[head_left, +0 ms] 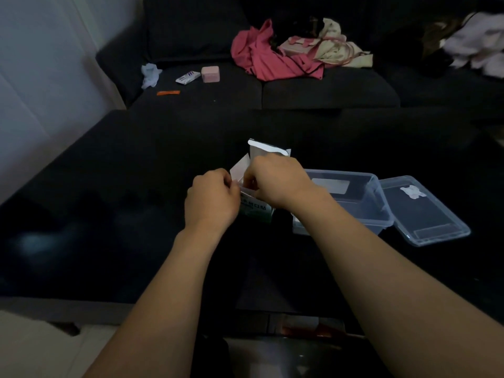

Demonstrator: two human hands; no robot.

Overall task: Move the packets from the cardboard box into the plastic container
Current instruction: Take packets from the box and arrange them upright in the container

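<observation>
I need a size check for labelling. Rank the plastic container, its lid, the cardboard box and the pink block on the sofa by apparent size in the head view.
1-2. plastic container and lid: alike, unranked.
3. cardboard box, partly hidden by both hands.
4. pink block; it lies farther away, so its true size is unsure.

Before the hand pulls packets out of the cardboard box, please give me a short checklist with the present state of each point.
1. Cardboard box flaps open: ok.
2. Left hand steadies the box: ok, it grips the near side.
3. Right hand has a packet: cannot tell, its fingers are hidden in the opening.
4. Plastic container uncovered: ok, its lid lies beside it on the right.
5. Container within reach: ok, right next to the box.
</observation>
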